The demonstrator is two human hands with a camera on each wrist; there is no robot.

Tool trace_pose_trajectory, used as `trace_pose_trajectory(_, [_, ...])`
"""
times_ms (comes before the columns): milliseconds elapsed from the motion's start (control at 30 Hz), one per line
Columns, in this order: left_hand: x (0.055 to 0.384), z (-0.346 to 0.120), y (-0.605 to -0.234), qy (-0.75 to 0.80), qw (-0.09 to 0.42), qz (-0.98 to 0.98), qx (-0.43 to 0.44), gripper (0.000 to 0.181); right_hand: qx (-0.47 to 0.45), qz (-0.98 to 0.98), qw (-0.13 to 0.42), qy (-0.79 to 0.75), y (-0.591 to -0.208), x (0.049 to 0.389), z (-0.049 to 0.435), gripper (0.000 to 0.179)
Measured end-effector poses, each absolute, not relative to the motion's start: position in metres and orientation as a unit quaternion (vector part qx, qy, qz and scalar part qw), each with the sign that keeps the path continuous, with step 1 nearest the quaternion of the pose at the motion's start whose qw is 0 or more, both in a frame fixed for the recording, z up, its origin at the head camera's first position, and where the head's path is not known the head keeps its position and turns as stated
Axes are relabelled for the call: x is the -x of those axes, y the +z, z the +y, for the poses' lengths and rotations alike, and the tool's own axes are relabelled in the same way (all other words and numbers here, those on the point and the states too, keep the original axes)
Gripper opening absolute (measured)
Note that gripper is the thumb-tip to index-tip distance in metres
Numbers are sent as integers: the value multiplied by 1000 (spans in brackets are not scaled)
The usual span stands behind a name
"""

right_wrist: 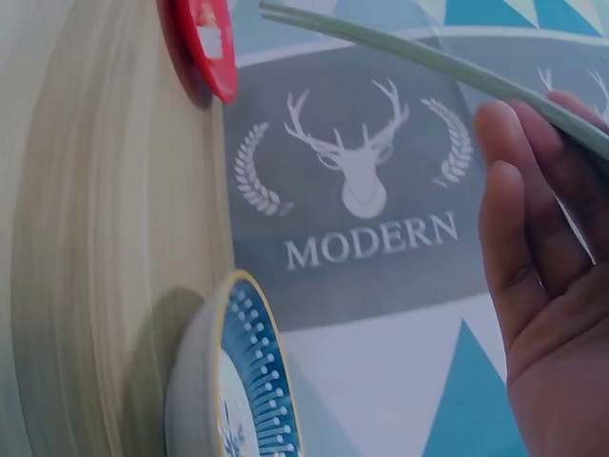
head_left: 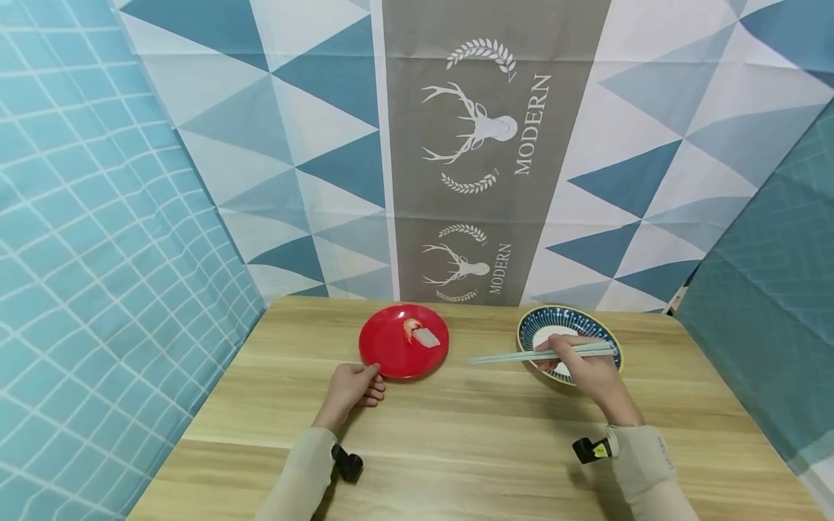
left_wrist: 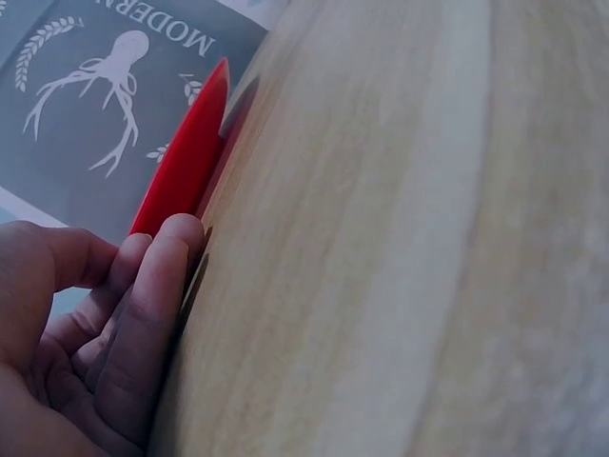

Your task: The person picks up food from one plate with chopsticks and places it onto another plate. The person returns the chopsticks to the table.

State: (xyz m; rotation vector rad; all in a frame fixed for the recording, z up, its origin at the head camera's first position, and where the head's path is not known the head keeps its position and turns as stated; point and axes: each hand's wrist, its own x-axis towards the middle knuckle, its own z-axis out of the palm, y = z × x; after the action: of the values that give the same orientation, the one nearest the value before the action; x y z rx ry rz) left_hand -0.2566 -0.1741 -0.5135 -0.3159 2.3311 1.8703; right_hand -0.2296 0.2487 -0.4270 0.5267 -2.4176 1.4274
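Two chopsticks (head_left: pixel 511 357) point left toward the plate (head_left: pixel 391 347), long axis crosswise, gripped by the right hand (head_left: pixel 591 370) above the bowl (head_left: pixel 559 317); the left hand (head_left: pixel 352 391) pinches the plate's rim

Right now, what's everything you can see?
Wooden table: one, brown, below
Round plate: one, red, table's left
Shrimp-like piece: one, orange, on plate
Flat piece: one, white, on plate
Patterned bowl: one, blue and white, table's right
Slim chopsticks: two, pale green, in right hand
Deer-printed cloth: one, multicoloured, behind
Grid cloth: one, light blue, left
Patterned cloth: one, teal, right
Wrist cameras: two, black, at sleeves
Sleeves: two, beige, at bottom
Hands: two, at plate and bowl
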Motion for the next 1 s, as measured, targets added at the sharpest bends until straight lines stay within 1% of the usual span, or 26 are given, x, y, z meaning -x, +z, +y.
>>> trace_pose_trajectory(133, [260,-178,-512,610,65,783,104,36,-144,-850,135,489,-429,221,262,31])
trace_pose_trajectory(233, [261,-178,-513,605,67,787,101,37,-135,-847,132,496,-430,214,275,29])
trace_pose_trajectory(367, [261,-175,-518,611,89,782,88,37,-126,-850,159,485,-431,203,292,30])
trace_pose_trajectory(467, [258,-175,-520,612,90,782,84,37,-129,-853,162,479,-430,197,299,32])
trace_pose_trajectory(567, [255,-174,-521,612,82,782,90,37,-142,-846,136,495,-426,195,304,36])
trace_pose_trajectory(700, [253,-171,-522,616,84,778,87,37,-147,-838,114,513,-421,195,310,39])
trace_pose_trajectory(900, [251,-172,-519,614,77,781,88,37,-189,-818,110,532,-420,199,313,39])
trace_pose_trajectory(1000, [252,-173,-516,615,72,780,88,36,-193,-818,119,528,-418,202,314,39])
